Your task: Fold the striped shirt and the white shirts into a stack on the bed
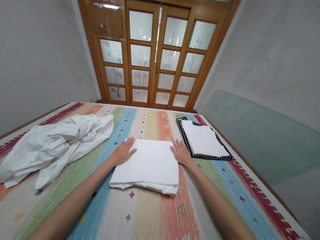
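A white garment folded into a flat rectangle [147, 166] lies in the middle of the striped cloth. My left hand [123, 151] rests flat on its far left corner, fingers stretched forward and thumb turned inward. On the far right edge lies my right hand [181, 152], also flat, its fingers extended over the fabric's side. Left of my left hand spreads a crumpled white shirt [59, 139]. Beyond my right hand sits a folded white piece [203, 138] on top of a black cloth with white stripes [184, 137].
Under everything is a table covered with a multicoloured striped cloth [128, 218]. Wooden doors with glass panes [153, 62] stand past its far edge. A pale green glass-like panel [256, 128] runs along the right wall, and a white wall [37, 56] rises on the left.
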`<state>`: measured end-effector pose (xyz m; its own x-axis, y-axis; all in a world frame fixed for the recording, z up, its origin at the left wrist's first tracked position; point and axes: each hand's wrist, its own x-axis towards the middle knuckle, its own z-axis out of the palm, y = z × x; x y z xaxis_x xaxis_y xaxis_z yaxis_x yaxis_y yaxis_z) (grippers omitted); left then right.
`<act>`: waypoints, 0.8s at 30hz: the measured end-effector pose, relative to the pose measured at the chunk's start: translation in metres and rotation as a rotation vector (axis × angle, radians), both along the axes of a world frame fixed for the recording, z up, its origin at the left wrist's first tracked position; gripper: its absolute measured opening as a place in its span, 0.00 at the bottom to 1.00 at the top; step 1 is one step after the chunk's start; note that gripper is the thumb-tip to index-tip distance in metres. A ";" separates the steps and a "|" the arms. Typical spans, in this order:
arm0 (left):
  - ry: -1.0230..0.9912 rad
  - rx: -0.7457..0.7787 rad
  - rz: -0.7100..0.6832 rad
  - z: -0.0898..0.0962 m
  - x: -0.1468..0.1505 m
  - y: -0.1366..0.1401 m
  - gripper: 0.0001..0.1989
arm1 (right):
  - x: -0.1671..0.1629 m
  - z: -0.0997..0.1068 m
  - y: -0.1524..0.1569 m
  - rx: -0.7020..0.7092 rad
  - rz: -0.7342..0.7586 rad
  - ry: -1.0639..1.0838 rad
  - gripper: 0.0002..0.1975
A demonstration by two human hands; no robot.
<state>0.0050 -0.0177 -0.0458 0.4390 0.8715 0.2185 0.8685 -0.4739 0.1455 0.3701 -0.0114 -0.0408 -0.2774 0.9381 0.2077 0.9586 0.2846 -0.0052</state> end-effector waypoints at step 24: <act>-0.046 -0.076 0.118 0.038 0.028 0.030 0.15 | -0.057 0.035 -0.098 -0.256 0.833 0.075 0.24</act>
<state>0.0330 0.0120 -0.0073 0.3235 0.9313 0.1676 0.9092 -0.3550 0.2177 0.3128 -0.1090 -0.0062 -0.8876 0.4562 0.0634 0.4335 0.8740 -0.2198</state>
